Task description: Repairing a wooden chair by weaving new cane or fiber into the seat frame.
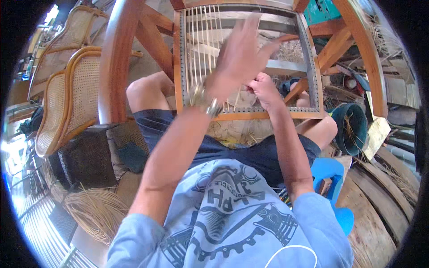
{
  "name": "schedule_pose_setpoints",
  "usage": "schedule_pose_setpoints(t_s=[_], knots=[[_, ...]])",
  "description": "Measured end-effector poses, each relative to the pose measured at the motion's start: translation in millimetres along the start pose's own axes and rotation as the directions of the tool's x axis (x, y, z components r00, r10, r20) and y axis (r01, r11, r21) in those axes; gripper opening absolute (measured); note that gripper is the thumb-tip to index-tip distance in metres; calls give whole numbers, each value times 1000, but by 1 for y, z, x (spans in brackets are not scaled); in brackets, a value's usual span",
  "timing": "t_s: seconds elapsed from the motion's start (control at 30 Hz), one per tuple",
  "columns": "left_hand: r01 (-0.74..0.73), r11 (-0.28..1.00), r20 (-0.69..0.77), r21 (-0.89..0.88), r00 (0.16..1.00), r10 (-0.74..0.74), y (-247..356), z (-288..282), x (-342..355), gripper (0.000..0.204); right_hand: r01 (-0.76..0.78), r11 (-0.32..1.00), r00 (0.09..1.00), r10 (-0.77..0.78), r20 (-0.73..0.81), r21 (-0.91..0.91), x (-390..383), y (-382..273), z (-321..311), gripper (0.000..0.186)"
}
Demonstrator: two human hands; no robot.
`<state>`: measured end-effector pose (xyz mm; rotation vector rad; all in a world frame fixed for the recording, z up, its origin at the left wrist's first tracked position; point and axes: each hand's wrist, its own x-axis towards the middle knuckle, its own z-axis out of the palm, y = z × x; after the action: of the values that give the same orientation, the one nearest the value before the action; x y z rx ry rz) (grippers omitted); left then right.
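At twelve o'clock, pale cane strands span a wooden seat frame.
Likely light, springy, best pinched near ends; right hand's fingertips meet, contents unclear; blurred left hand's grip cannot be told.

Orange-brown frame, pale strands, light-blue shirt with dark gear print

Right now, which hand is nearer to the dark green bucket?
The right hand: it is over the near part of the seat frame, left of the bucket. The left hand, blurred, is farther left and higher in the picture.
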<state>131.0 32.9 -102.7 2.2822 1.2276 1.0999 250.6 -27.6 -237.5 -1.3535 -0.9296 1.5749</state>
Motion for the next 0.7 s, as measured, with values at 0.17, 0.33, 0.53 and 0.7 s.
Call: schedule_pose_setpoints(t_s=[0.17, 0.33, 0.53, 0.7], knots=[[482, 806, 356, -343, 861, -364, -50, -4, -104, 58, 96, 995, 992, -98, 84, 30, 20, -55, -1, 11], [655, 652, 707, -383, 662, -250, -56, -7, -104, 22, 373, 915, 918, -339, 204, -154, 53, -96, -1, 13], [323, 924, 630, -203, 766, -129, -95, -23, -60, 24, 353, 777, 902, -431, -31, -520, 40, -88, -3, 25], [-236, 967, 319, -94, 913, 254, -158, 2, -41, 21, 165, 925, 982, -187, -33, -341, -61, -28, 19, 36]])
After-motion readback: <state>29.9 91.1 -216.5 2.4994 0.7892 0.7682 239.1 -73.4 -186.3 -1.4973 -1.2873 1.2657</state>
